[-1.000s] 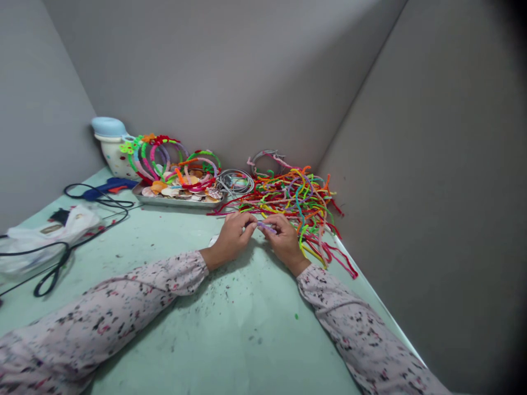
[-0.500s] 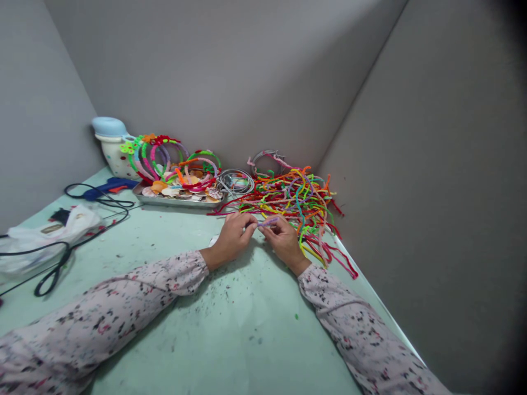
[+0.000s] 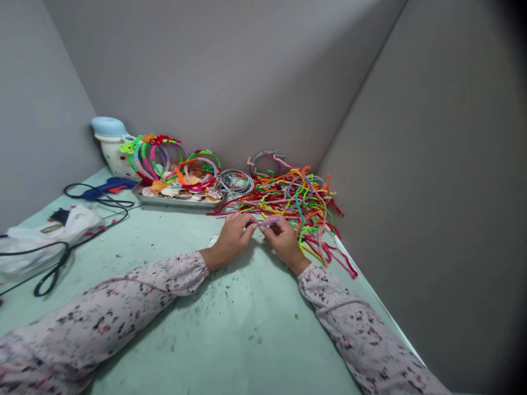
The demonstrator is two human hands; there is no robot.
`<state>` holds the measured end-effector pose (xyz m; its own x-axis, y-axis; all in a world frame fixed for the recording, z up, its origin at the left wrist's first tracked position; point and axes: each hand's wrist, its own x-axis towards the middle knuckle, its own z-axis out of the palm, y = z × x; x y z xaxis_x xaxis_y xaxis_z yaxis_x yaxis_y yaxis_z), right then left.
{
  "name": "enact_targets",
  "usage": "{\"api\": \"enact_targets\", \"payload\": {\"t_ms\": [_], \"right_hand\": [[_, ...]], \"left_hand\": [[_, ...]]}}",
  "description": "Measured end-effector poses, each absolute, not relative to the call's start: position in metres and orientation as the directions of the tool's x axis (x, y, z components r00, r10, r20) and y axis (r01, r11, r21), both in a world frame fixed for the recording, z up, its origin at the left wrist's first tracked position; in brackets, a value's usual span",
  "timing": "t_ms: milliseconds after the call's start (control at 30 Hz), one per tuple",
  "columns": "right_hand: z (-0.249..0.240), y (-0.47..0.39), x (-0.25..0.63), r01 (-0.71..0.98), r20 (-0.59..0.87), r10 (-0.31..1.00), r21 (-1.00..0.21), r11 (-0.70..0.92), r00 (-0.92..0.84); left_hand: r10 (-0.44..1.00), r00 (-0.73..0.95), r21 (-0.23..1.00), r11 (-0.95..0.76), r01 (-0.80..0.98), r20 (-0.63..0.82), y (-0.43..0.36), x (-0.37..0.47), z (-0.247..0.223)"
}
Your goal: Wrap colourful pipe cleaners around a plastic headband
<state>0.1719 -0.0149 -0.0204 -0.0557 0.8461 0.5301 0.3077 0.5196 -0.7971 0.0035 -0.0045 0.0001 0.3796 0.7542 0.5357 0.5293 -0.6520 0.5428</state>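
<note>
A short purple pipe cleaner (image 3: 269, 222) stretches between my two hands, just above the table (image 3: 247, 329). My left hand (image 3: 234, 236) pinches its left end between thumb and fingertips. On the other side, my right hand (image 3: 283, 241) grips it with thumb and index finger, and its free end shows over the fingers. Behind and to the right of my right hand lies a tangled heap of coloured pipe cleaners (image 3: 304, 197). A small white thing (image 3: 213, 240) sits partly hidden beside my left wrist.
At the back stands a metal tray (image 3: 177, 202) of shells with colourful fuzzy rings (image 3: 154, 159) on top. Coiled grey wire (image 3: 236, 182) lies beside it. Leftward are a cup with a blue lid (image 3: 110, 127), a blue glue gun (image 3: 101, 188), black cord (image 3: 123, 204) and a white plastic bag (image 3: 41, 241).
The purple pipe cleaner's free end has shifted slightly at my right fingers. Both hands keep nearly the same place and grip.
</note>
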Motion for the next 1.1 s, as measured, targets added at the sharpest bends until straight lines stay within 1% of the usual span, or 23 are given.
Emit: {"api": "enact_targets", "payload": {"t_ms": [133, 367, 500, 667, 1100], "right_hand": [[-0.0217, -0.015, 0.1714, 0.274, 0.483, 0.874, -0.835, 0.478, -0.05], [-0.0178, -0.016, 0.1727, 0.286, 0.475, 0.877, -0.832, 0.475, -0.073], [-0.0169, -0.0167, 0.1719, 0.25, 0.453, 0.888, -0.853, 0.459, -0.085], [-0.0186, -0.017, 0.1705, 0.227, 0.423, 0.905, -0.877, 0.424, -0.055], [-0.0153, -0.0182, 0.1728, 0.282, 0.428, 0.9, -0.856, 0.433, -0.081]], "left_hand": [[0.755, 0.382, 0.542, -0.652, 0.53, 0.534, -0.0054, 0.0036, 0.0004], [0.758, 0.385, 0.537, -0.648, 0.54, 0.527, -0.0042, 0.0031, -0.0012], [0.751, 0.384, 0.53, -0.654, 0.54, 0.537, -0.0041, 0.003, -0.0013], [0.751, 0.377, 0.531, -0.653, 0.54, 0.542, -0.0052, 0.0034, -0.0003], [0.747, 0.389, 0.533, -0.66, 0.529, 0.539, -0.005, 0.0039, -0.0007]]}}
